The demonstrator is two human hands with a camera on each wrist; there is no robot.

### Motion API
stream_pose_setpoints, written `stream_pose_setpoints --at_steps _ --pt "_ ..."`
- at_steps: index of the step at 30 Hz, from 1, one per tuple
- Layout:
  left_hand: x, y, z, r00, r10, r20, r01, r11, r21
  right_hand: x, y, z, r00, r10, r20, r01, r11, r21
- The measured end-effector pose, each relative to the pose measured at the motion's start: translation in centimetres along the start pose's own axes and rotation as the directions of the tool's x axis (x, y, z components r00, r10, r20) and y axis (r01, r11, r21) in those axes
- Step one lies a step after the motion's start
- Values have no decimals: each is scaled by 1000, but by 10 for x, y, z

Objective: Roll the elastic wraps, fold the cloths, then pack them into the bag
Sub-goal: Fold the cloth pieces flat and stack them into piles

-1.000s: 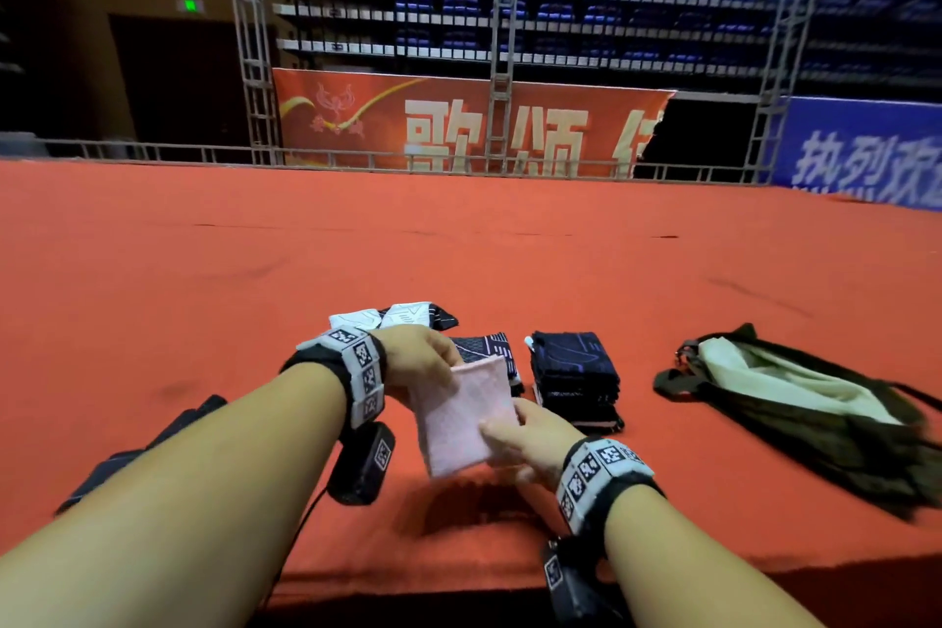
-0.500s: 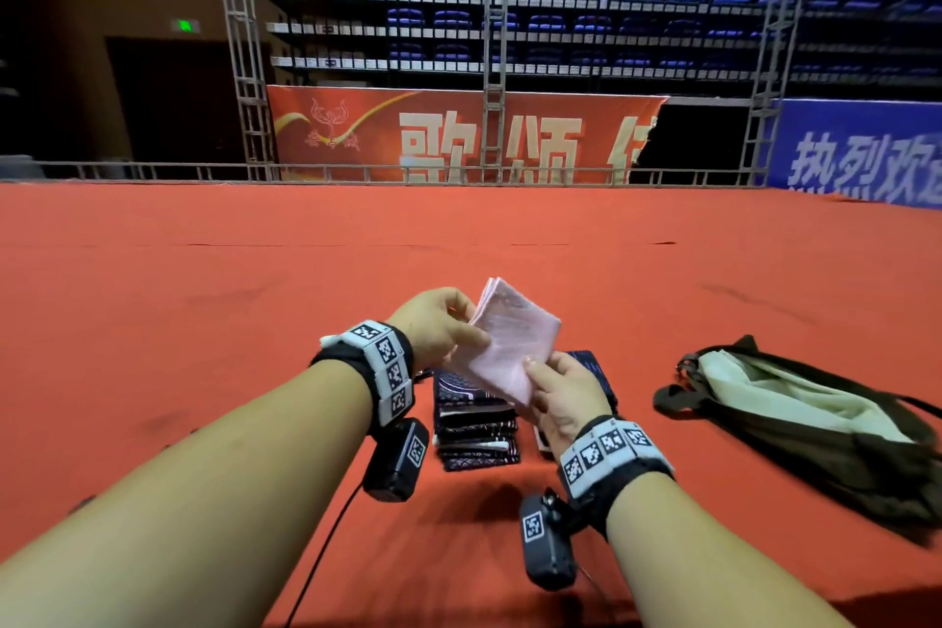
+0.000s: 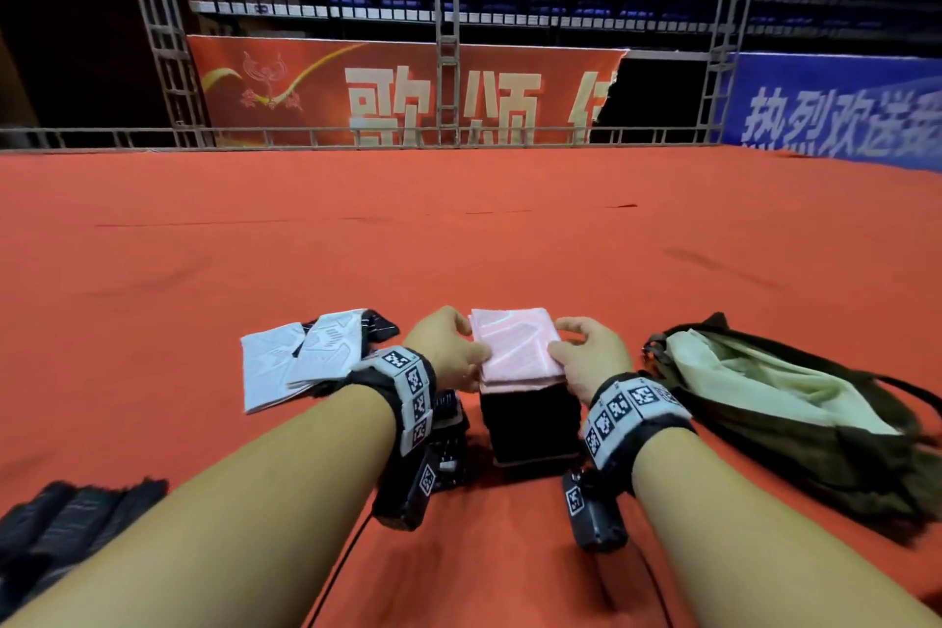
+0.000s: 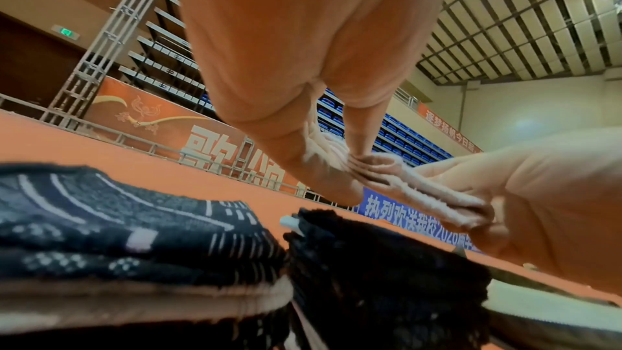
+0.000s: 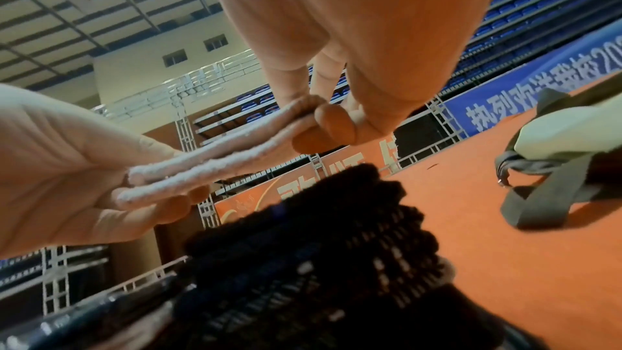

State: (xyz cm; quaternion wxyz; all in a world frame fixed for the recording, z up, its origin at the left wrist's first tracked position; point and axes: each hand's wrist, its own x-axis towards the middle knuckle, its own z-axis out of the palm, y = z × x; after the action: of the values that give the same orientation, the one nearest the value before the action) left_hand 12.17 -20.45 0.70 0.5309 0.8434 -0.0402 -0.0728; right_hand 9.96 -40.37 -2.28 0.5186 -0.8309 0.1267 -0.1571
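Both hands, left hand (image 3: pixel 448 347) and right hand (image 3: pixel 591 354), now pinch the folded pink cloth (image 3: pixel 515 344) just over the dark stack (image 3: pixel 530 423), lowered from mid-air, so folding's nearly done.

The head camera looks forward and down along both forearms, while both wrist cameras look up from close beneath at the shared folded pink terry cloth (image 3: pixel 515 347).

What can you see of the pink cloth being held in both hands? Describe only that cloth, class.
The pink cloth is fuzzy fabric with a faint paler pattern, folded into a flat rectangle of several layers. It lies level just above the dark folded stack; contact cannot be told. The left hand pinches its left edge, the right hand its right edge.
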Motion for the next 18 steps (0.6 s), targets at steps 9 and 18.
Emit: stream_pose_setpoints --at_steps 9,18 --pt "28 -16 23 995 95 -34 -63 847 528 14 24 12 1000 2 3 -1 932 -362" --pt "35 -20 66 929 199 312 -370 511 776 36 34 30 966 -79 246 187 871 -454"
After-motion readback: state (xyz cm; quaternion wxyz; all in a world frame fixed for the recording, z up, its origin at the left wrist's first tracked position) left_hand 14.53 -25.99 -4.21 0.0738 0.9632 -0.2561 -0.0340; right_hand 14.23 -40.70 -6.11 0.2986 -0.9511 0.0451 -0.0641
